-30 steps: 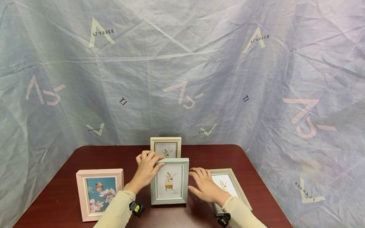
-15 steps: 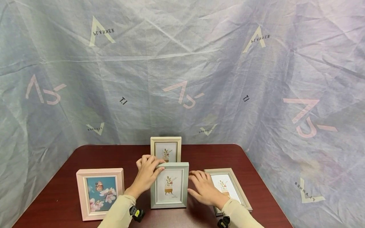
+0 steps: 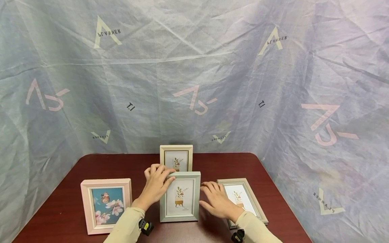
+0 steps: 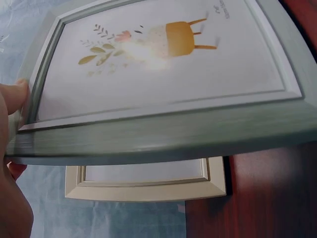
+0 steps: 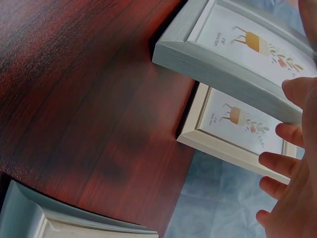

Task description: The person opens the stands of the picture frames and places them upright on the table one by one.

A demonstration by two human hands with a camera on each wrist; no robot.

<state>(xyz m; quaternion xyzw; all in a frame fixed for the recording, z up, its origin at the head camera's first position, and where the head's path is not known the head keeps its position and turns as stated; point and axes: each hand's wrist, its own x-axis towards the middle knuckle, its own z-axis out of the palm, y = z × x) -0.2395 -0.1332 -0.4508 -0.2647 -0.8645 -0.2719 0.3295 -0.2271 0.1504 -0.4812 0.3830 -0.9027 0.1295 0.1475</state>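
A grey-green picture frame (image 3: 180, 216) with a potted-plant print stands upright in the middle of the table. My left hand (image 3: 154, 185) pinches its upper left corner, thumb on the front and fingers behind; the left wrist view shows the thumb (image 4: 15, 96) on the border. At the frame's right side my right hand (image 3: 217, 199) has its fingers spread and relaxed. In the right wrist view its thumb (image 5: 297, 91) overlaps the frame's side edge. Behind stands a cream picture frame (image 3: 176, 147), its lower part hidden in the head view.
On the left a pink picture frame (image 3: 85, 206) with a butterfly and blossoms stands upright. A beige-and-grey picture frame (image 3: 254, 199) lies flat on the right, partly under my right forearm. The dark red table (image 3: 121, 165) ends at a grey cloth backdrop (image 3: 158, 84).
The grey-green frame has come down and slightly toward me with my left hand on its corner. My right hand has shifted slightly the same way. The other frames stay put.
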